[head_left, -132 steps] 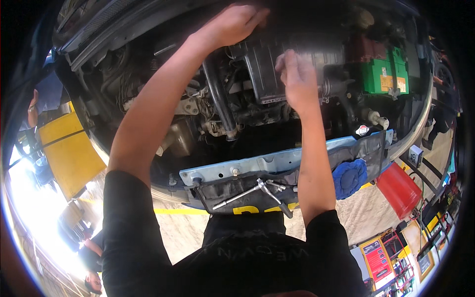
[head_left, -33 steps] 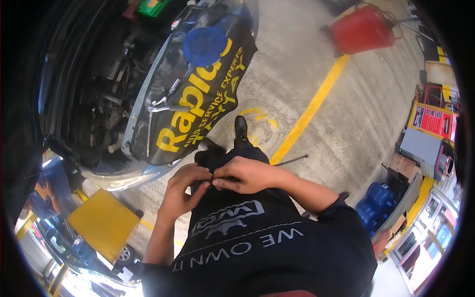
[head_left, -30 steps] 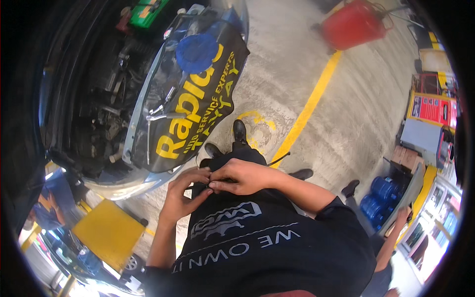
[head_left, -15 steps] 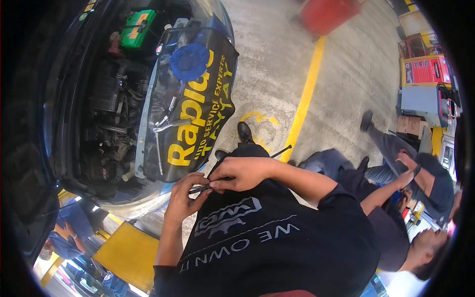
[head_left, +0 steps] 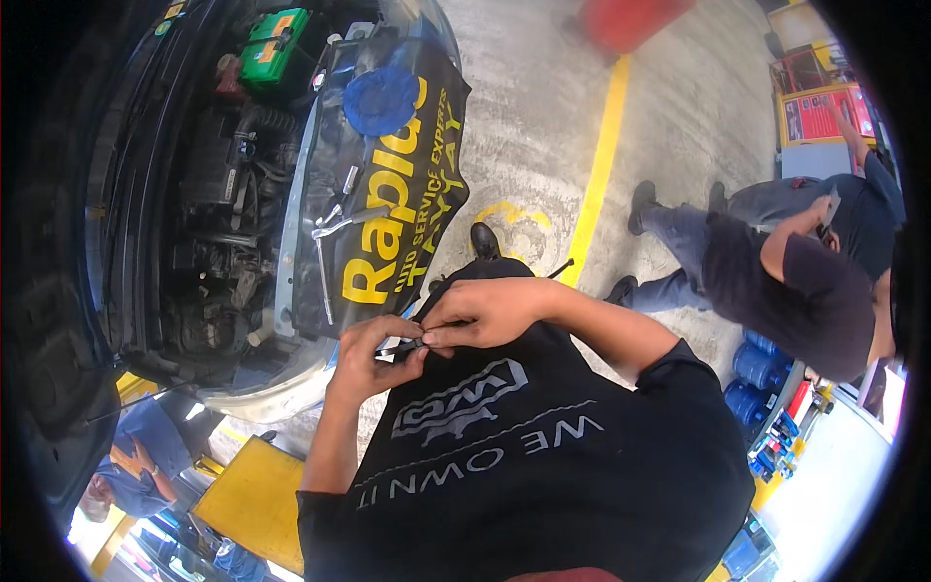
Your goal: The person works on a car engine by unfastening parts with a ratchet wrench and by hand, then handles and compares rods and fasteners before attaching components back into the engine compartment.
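Observation:
In front of my body, my left hand (head_left: pixel 371 357) and my right hand (head_left: pixel 482 312) meet fingertip to fingertip. Between them they pinch a small dark, narrow piece (head_left: pixel 405 345) with a shiny edge; its kind is too small to make out. The fingers cover much of it. Just beyond my left hand, a black fender cover (head_left: pixel 427 194) with yellow lettering drapes over the car's front. On it lie a ratchet wrench (head_left: pixel 335 228), a long thin metal bar (head_left: pixel 325 281), a short metal socket (head_left: pixel 350 179) and a round blue thing (head_left: pixel 379 101).
The open engine bay (head_left: pixel 228 213), with a green battery (head_left: pixel 273 48), is at left. A yellow cart top (head_left: pixel 254 500) stands at lower left, near a person in blue (head_left: pixel 145 446). Two people in dark clothes (head_left: pixel 786 281) are at right. A thin black rod end (head_left: pixel 564 268) shows past my right forearm.
My hands stay together on the small dark piece, with slight finger movement. The view has shifted a little. At right, the crouching people have changed posture and place.

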A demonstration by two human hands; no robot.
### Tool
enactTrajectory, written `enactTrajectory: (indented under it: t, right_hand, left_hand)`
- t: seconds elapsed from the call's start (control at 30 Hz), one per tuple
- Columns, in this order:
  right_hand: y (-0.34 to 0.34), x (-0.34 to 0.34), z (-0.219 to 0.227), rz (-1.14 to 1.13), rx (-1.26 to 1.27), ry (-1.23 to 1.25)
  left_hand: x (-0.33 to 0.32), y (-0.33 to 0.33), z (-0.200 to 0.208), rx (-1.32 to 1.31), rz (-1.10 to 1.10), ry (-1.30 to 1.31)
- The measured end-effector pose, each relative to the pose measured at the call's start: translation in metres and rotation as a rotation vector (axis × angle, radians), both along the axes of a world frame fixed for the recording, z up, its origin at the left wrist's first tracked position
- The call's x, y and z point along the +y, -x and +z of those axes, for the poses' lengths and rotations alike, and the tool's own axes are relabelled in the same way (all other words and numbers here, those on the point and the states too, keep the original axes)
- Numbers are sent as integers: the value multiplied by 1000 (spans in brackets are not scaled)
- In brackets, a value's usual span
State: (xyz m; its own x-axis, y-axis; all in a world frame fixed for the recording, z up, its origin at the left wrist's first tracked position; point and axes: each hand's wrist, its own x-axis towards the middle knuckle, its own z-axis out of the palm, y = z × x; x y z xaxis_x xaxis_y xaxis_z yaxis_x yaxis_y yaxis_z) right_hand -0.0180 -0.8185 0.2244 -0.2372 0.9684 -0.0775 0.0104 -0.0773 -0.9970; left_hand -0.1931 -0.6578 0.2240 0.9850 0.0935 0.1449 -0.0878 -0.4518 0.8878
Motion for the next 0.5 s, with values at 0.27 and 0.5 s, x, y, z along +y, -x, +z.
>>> enactTrajectory:
  t: [0.27,0.5]
  right_hand:
    - [12,-1,12,13,-29,35]
    - [18,-9,11,-41,-45,42]
  left_hand:
    - [-1,8,-8,-120,-71,-43]
    - [1,7,-9,-161,-70,-93]
